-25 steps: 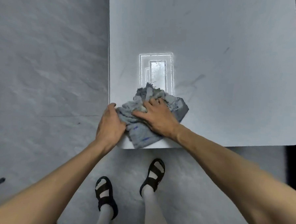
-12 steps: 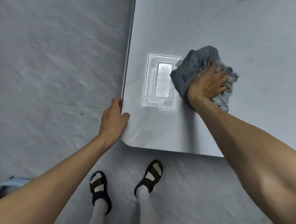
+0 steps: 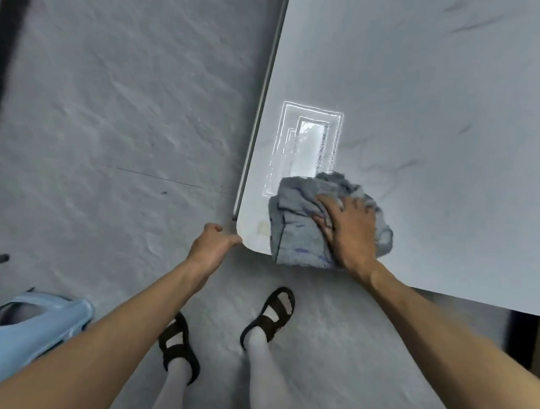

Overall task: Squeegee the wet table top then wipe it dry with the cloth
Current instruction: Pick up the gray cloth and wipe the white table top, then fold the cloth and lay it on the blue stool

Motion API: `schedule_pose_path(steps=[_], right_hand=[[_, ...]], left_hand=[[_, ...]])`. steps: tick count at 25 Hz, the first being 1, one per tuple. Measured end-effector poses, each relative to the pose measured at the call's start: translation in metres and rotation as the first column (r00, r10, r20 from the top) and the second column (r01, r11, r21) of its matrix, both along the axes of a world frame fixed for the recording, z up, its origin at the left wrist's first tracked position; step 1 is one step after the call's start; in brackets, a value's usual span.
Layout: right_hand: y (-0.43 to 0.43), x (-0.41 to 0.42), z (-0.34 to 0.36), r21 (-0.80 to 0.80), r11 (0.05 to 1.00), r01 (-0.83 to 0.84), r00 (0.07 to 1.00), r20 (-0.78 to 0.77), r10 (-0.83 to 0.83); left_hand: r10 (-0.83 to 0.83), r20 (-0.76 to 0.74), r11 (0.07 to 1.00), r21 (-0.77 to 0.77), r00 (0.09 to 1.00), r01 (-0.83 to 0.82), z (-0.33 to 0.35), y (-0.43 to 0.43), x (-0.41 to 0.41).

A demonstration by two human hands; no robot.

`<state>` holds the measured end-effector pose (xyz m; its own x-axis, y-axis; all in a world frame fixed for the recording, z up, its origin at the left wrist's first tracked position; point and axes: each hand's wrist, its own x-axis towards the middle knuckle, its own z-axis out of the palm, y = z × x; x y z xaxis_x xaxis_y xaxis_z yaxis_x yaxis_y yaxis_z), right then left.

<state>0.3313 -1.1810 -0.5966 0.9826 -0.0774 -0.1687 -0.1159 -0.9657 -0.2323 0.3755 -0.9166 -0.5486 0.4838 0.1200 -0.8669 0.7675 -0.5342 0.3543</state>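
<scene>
Head view, left hand (image 3: pixel 211 248) low centre, loosely curled, fingertips touching the table (image 3: pixel 454 120) corner, holding nothing, crumpled grey cloth (image 3: pixel 295 230) with blue marks bunched at the table's lower edge, right hand (image 3: pixel 350 232) flat, fingers spread, pressing it down.

Arms: two forearms, uncovered along their whole visible length down to the left hand (image 3: pixel 213 245) and right hand (image 3: pixel 351 236). Footwear: one pair of dark, open-toed sandals, left sandal (image 3: pixel 178 348) and right sandal (image 3: pixel 270 317), each with broad straps across the toes and instep and a strap round the ankle. Legwear: white socks (image 3: pixel 259 344) showing between the straps and running up both lower legs to the lower edge of view.
</scene>
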Motion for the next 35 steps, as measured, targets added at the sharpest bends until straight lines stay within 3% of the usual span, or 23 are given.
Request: schedule_pose_path(steps=[2,3,6,8,11,14,17,18,21,23,25,27,32,34,35], right_hand=[[0.009,-0.017,0.006,-0.044,0.910,0.412,0.910,-0.035,-0.414],[0.024,-0.018,0.010,-0.036,0.845,0.533,0.843,-0.058,-0.535],[0.075,-0.013,0.018,0.038,0.744,0.667,0.742,-0.113,-0.661],[0.108,-0.016,0.019,0.123,0.747,0.654,0.757,-0.135,-0.640],[0.169,-0.022,0.027,0.344,0.737,0.581,0.814,-0.239,-0.530],[0.240,-0.017,0.046,0.589,0.588,0.554,0.832,-0.388,-0.396],[0.329,-0.011,0.071,0.689,0.482,0.541,0.837,-0.497,-0.229],[0.363,-0.012,0.080,0.721,0.405,0.563,0.823,-0.537,-0.188],[0.466,-0.034,0.095,0.665,0.161,0.729,0.683,-0.721,-0.119],[0.528,-0.058,0.094,0.477,0.138,0.868,0.485,-0.874,-0.029],[0.589,-0.079,0.089,0.280,0.051,0.959,0.271,-0.953,0.138],[0.653,-0.095,0.084,0.153,-0.095,0.984,0.175,-0.937,0.302],[0.776,-0.114,0.092,0.053,-0.310,0.949,0.194,-0.875,0.443],[0.801,-0.120,0.095,0.140,-0.248,0.959,0.225,-0.906,0.359],[0.807,-0.121,0.096,0.207,-0.159,0.965,0.248,-0.920,0.305]], left_hand=[[0.076,-0.168,0.973,-0.202,0.983,-0.110,0.002,-0.010,-0.018],[0.116,-0.241,0.936,-0.298,0.964,-0.187,0.001,-0.017,-0.024],[0.272,-0.366,0.801,-0.426,0.890,-0.421,-0.008,-0.030,-0.029],[0.320,-0.358,0.767,-0.446,0.877,-0.462,-0.013,-0.021,-0.028],[0.354,-0.094,0.862,-0.354,0.930,-0.364,-0.010,0.034,-0.032],[0.311,0.024,0.891,-0.355,0.950,-0.282,0.018,0.125,-0.029],[0.311,0.035,0.890,-0.360,0.950,-0.279,0.058,0.229,-0.031],[0.344,0.062,0.887,-0.350,0.937,-0.303,0.071,0.265,-0.034],[0.470,0.146,0.853,-0.329,0.871,-0.405,0.104,0.364,-0.050],[0.539,0.181,0.829,-0.290,0.823,-0.479,0.120,0.419,-0.065],[0.620,0.210,0.779,-0.281,0.756,-0.561,0.133,0.468,-0.084],[0.730,0.234,0.681,-0.329,0.642,-0.654,0.143,0.517,-0.107],[0.940,0.158,0.340,-0.468,0.301,-0.816,0.156,0.611,-0.162],[0.976,0.149,0.212,-0.460,0.160,-0.862,0.150,0.643,-0.188],[0.983,0.157,0.157,-0.440,0.096,-0.884,0.145,0.657,-0.203]])
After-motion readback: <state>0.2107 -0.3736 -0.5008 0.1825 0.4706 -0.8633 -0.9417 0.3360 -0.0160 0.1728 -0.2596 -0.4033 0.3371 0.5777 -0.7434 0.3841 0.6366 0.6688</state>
